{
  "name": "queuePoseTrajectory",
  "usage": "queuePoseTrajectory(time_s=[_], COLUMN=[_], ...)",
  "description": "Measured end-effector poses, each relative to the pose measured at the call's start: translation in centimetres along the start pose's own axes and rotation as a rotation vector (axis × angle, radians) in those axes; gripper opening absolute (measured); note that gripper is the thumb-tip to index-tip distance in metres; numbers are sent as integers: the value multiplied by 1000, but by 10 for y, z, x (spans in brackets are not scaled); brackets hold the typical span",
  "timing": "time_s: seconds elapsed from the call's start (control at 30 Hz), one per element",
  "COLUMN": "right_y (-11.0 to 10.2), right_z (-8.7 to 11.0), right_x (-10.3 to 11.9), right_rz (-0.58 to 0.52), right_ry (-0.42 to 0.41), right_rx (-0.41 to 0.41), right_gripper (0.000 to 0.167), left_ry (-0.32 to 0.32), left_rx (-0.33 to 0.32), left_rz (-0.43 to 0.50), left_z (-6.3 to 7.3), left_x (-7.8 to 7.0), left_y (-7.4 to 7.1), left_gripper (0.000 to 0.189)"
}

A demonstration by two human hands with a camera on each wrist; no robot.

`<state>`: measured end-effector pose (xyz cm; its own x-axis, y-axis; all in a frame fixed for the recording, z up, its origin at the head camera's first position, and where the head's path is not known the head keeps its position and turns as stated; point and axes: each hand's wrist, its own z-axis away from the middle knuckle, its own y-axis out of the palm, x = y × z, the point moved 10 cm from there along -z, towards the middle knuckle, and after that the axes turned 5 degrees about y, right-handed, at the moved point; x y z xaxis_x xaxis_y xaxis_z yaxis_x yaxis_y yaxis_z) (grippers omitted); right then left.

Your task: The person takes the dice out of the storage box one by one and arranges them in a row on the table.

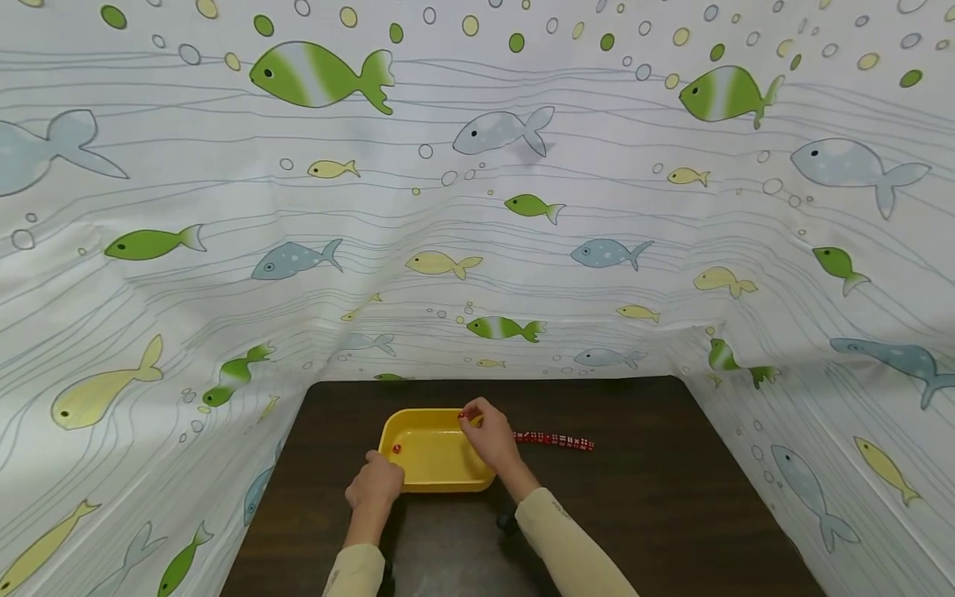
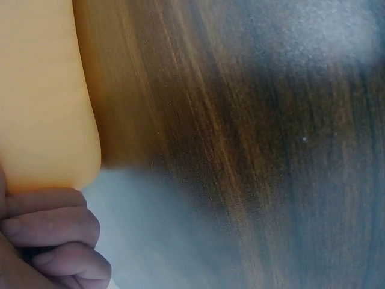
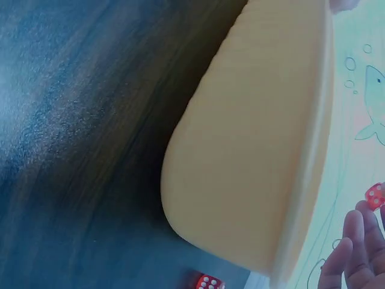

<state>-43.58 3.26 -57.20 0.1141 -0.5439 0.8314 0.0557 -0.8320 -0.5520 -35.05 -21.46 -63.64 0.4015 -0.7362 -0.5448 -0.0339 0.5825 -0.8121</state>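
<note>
A yellow plastic tray (image 1: 442,482) is on the dark table, with one red die (image 1: 397,448) inside near its left end. At the tray's front left corner, my left hand (image 1: 375,481) grips the rim; the left wrist view shows its fingers curled beneath the tray wall (image 2: 48,120). My right hand (image 1: 488,435) is over the tray's right end and pinches a red die (image 3: 375,196) with white dots between its fingertips. To the right of the tray, several red dice (image 1: 559,440) stand in a row on the table.
The dark wood-grain table (image 1: 656,514) extends around the tray. A white curtain (image 1: 418,199) printed with fish hangs behind it and on both sides. In the right wrist view, one die (image 3: 209,282) from the table lies close to the tray's outer wall.
</note>
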Motion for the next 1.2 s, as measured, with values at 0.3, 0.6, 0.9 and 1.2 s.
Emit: queuePoseTrajectory(time_s=[0.3,0.6,0.9,1.2], right_y=[-20,-45,-73,-109], right_z=[-2,-3,0,2], right_x=[-10,-34,-50,-75], right_rz=[-18,-88,-66,-72], right_ry=[52,104,118,162], right_rx=[-70,-119,-202,-289], right_gripper=[11,15,15,14], left_ry=[-7,-19,-30,-28], left_rx=[6,8,22,31], left_rz=[8,13,14,4], left_z=[-1,-4,-4,-6], left_x=[-1,3,3,2], left_y=[1,4,4,5], left_gripper=[42,42,42,46])
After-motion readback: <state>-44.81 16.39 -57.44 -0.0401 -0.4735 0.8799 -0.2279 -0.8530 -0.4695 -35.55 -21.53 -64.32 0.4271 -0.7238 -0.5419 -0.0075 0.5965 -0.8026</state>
